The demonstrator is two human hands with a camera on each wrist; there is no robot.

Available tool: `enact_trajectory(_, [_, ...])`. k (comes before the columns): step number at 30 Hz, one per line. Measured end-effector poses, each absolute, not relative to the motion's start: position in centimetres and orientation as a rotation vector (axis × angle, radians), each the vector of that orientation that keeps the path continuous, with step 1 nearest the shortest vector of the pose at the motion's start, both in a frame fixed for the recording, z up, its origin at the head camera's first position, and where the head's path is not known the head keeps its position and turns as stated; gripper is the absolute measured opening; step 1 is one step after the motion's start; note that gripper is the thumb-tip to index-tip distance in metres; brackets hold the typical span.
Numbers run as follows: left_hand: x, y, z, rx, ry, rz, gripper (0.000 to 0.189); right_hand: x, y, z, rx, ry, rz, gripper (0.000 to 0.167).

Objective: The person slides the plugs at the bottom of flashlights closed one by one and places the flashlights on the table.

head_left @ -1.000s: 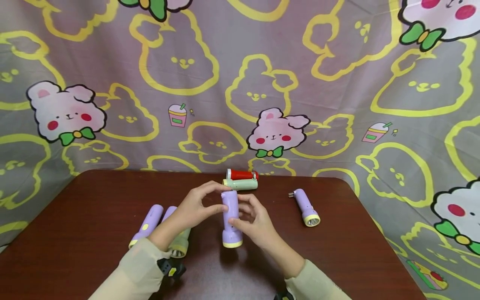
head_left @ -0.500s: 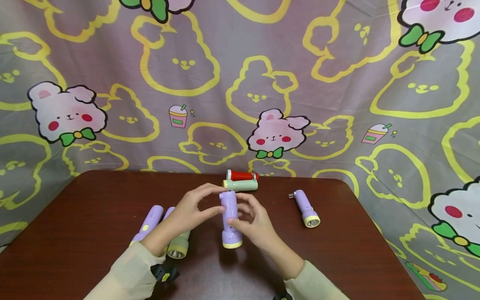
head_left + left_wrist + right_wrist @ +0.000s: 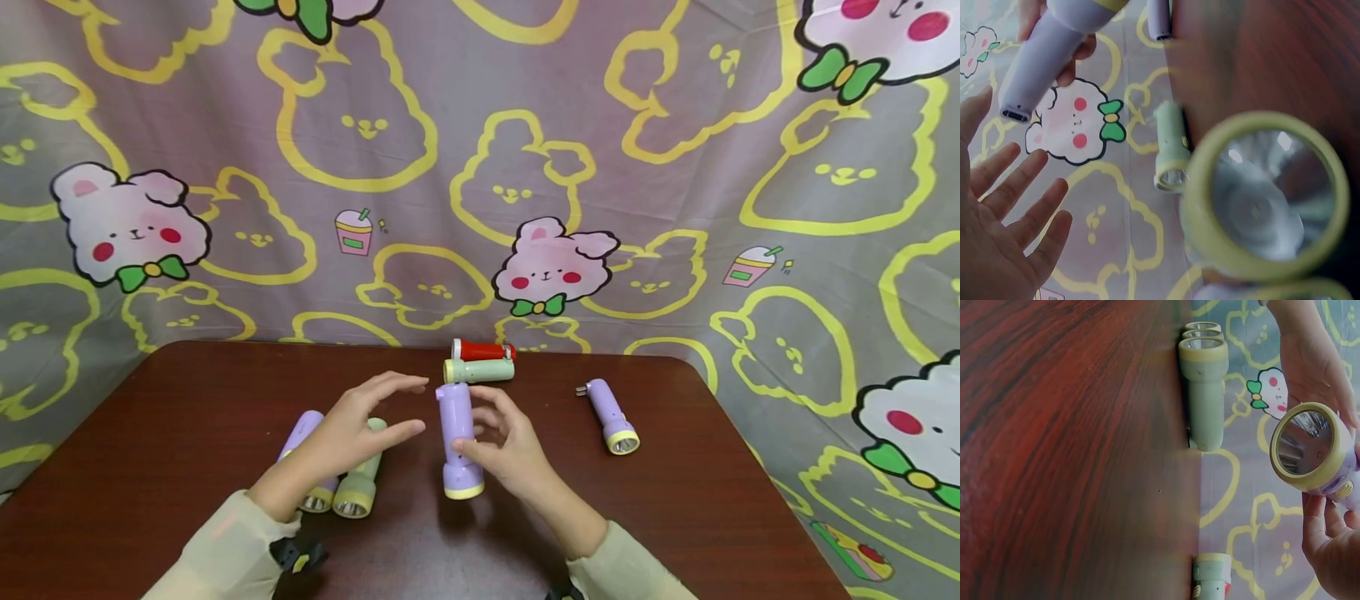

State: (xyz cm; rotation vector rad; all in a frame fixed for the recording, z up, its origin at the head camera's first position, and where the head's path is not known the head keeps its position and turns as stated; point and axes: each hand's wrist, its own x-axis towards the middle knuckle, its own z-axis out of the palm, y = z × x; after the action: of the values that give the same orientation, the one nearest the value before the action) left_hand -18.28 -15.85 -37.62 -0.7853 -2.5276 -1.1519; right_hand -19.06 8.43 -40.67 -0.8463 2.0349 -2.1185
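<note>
My right hand (image 3: 512, 442) grips a purple flashlight (image 3: 456, 429) with a yellow rim, thumb on its near side. The flashlight is held up over the table, its yellow-rimmed lens end down; in the right wrist view that lens (image 3: 1305, 442) faces the camera. To its left is my left hand (image 3: 352, 429), fingers spread and a gap between them and the flashlight. In the left wrist view the palm (image 3: 997, 231) holds nothing, and a small dark slot shows on the flashlight's end (image 3: 1015, 114).
Beside and under my left forearm lie a green flashlight (image 3: 358, 483) and purple flashlights (image 3: 302, 429), partly hidden. At the back edge lie a red flashlight (image 3: 483, 351) and a pale green one (image 3: 483, 371). A purple flashlight (image 3: 611, 417) with prongs folded out lies at right.
My left hand has let go of the purple flashlight's upper end and moved left. The right hand keeps hold of the flashlight, nearly still.
</note>
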Motion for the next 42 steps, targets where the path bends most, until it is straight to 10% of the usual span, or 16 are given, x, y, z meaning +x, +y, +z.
enact_trajectory(42, [-16.9,-22.4,-41.8,-0.598,-2.767,-0.694,0.068,-20.2,5.0,-41.0,-0.91,2.289,-1.79,0.074])
